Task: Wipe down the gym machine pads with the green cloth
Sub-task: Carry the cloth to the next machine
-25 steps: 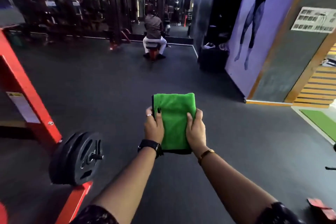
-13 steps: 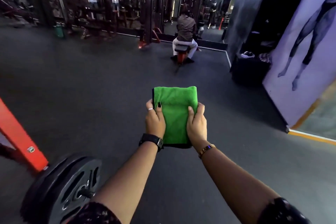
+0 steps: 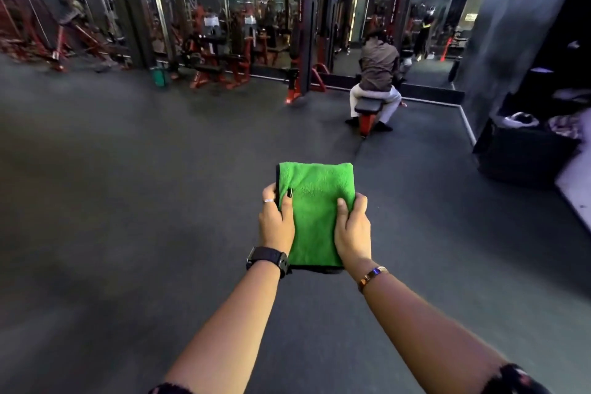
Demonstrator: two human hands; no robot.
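My left hand (image 3: 275, 221) and right hand (image 3: 353, 227) pinch the folded cloth (image 3: 316, 201) by its sides, thumbs on top. It looks soft, light and floppy; gripping the edges suits it.

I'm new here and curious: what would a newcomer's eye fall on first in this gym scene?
The folded bright green terry cloth stands out at centre, gripped at its sides by the left hand and right hand above the dark grey floor. Beyond it, a person in a brown top sits back-turned on a black-padded red bench, with red-and-black gym machines further left.
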